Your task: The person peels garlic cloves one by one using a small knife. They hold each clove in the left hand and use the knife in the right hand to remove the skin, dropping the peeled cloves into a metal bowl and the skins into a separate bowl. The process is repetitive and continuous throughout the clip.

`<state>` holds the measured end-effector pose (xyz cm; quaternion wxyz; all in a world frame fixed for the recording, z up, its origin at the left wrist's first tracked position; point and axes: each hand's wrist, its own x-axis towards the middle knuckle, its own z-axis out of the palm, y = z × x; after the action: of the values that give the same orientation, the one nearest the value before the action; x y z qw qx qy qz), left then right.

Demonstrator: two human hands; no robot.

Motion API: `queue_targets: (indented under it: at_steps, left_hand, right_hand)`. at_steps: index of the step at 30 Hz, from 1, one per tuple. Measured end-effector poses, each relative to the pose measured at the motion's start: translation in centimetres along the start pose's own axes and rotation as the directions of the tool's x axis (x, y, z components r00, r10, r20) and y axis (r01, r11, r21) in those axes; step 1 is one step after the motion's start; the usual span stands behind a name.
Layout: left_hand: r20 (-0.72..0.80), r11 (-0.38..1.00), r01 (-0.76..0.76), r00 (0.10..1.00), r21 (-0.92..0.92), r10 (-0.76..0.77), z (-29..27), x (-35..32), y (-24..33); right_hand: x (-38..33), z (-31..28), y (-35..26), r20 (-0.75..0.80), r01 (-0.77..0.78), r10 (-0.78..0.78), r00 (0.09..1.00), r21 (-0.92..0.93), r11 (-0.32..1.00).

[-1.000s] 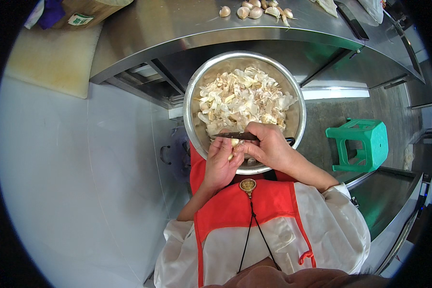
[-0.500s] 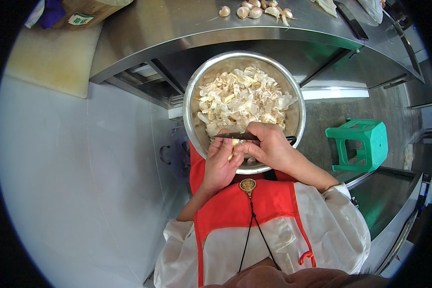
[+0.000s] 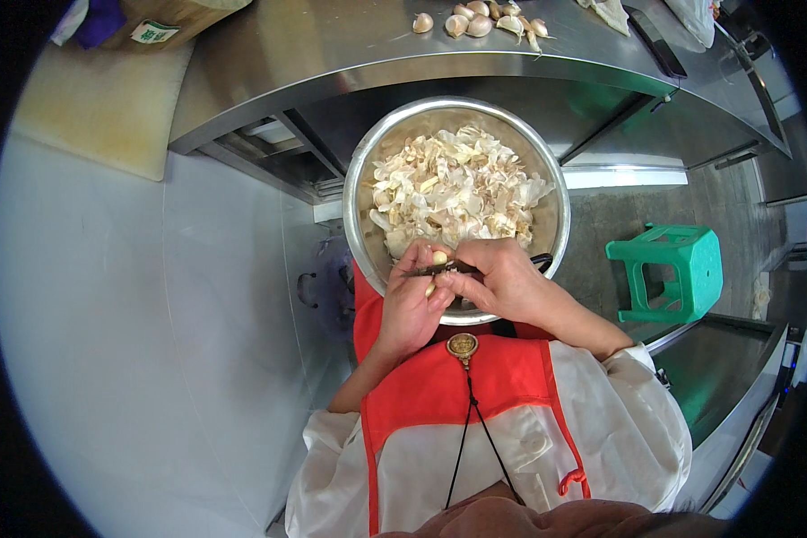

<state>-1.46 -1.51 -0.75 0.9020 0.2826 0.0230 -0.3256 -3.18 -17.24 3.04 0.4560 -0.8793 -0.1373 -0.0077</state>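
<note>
A wide metal bowl (image 3: 562,220) sits in front of my body, heaped with papery garlic skins (image 3: 457,184). Over its near rim, my left hand (image 3: 407,312) is closed around a pale garlic clove (image 3: 439,257), with another bit of pale garlic showing lower between the fingers. My right hand (image 3: 516,285) grips a small dark-bladed knife (image 3: 457,266), whose black handle end sticks out to the right. The blade lies across the clove, pointing left, and the two hands' fingertips meet there. Part of the clove is hidden by fingers and blade.
Several unpeeled garlic cloves (image 3: 479,27) lie on the steel counter (image 3: 332,40) beyond the bowl, with a dark phone-like object (image 3: 656,40) to their right. A cutting board (image 3: 99,108) is at the far left. On the floor to the right stands a green plastic stool (image 3: 681,273).
The knife has come down a little and turned over the clove. More of the pale clove now shows above the blade. Both hands stay over the bowl's near rim.
</note>
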Motion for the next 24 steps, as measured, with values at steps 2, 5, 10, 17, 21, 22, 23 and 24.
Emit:
queue_targets:
  at_steps: [2,5,10,17,21,22,23,24]
  left_hand:
    - [-0.032,1.000,-0.020,0.999,-0.008,0.020,0.3,0.0,0.1]
    - [-0.048,0.999,-0.034,0.998,-0.010,0.034,-0.1,0.1,0.4]
    - [0.073,0.997,-0.071,0.995,0.044,0.067,-0.6,0.0,1.1]
    - [0.061,0.995,-0.076,0.996,0.062,0.072,-0.4,-0.1,1.3]
    - [0.059,0.996,-0.072,0.996,0.050,0.069,-0.7,-0.1,1.3]
    - [0.062,0.996,-0.073,0.996,0.049,0.070,-0.8,-0.1,1.3]
    - [0.065,0.996,-0.074,0.995,0.047,0.071,-0.9,-0.1,1.3]
    - [0.067,0.996,-0.076,0.995,0.046,0.072,-0.9,-0.1,1.3]
  right_hand:
    - [-0.3,0.1,0.1,0.033,0.026,-0.028,0.999,0.045,0.999]
    - [-0.4,-0.4,-0.2,0.059,0.000,-0.007,0.998,0.118,0.993]
    - [-0.8,-0.2,0.7,-0.088,-0.095,0.109,0.990,0.145,0.985]
    - [-0.2,-0.5,0.1,-0.096,-0.189,0.212,0.973,0.203,0.961]
    - [-0.2,-0.5,0.6,-0.067,-0.238,0.260,0.963,0.234,0.943]
    - [-0.2,-0.6,0.6,-0.041,-0.259,0.273,0.961,0.202,0.944]
    - [-0.3,-0.6,0.7,-0.039,-0.253,0.265,0.964,0.191,0.948]
    - [-0.3,-0.6,0.8,-0.037,-0.246,0.257,0.966,0.180,0.952]
